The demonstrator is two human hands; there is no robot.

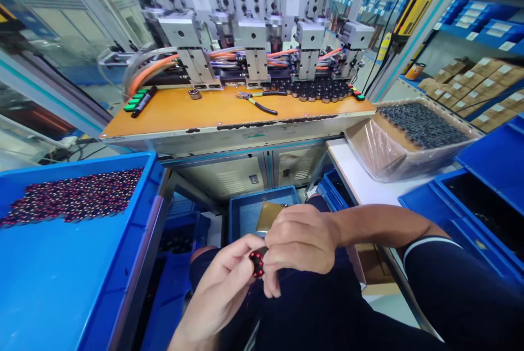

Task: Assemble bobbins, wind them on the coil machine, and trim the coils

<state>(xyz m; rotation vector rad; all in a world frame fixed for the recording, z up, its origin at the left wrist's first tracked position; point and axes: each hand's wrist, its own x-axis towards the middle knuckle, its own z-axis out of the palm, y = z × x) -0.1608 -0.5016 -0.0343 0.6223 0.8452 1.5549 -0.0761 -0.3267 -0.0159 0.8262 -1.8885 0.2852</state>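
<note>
Above my lap, a small round black part with red spots around its rim point(256, 265) is pinched in the fingers of my left hand point(223, 280). My right hand point(305, 239) is closed against the part's other side, its fingers curled. The right fingertips partly hide the part, and whether they hold a second piece does not show. Below and behind the hands, a blue bin point(243, 212) on the floor has a tan flat piece point(268, 216) in it.
A blue tray point(53, 280) of many similar parts stands at left. On the orange bench point(176, 113) lie pliers point(260, 102), markers point(141, 102), one round part point(194, 94) and dark round parts point(315, 90) beneath a machine point(254, 40). A plastic-lined carton point(379, 157) stands at right.
</note>
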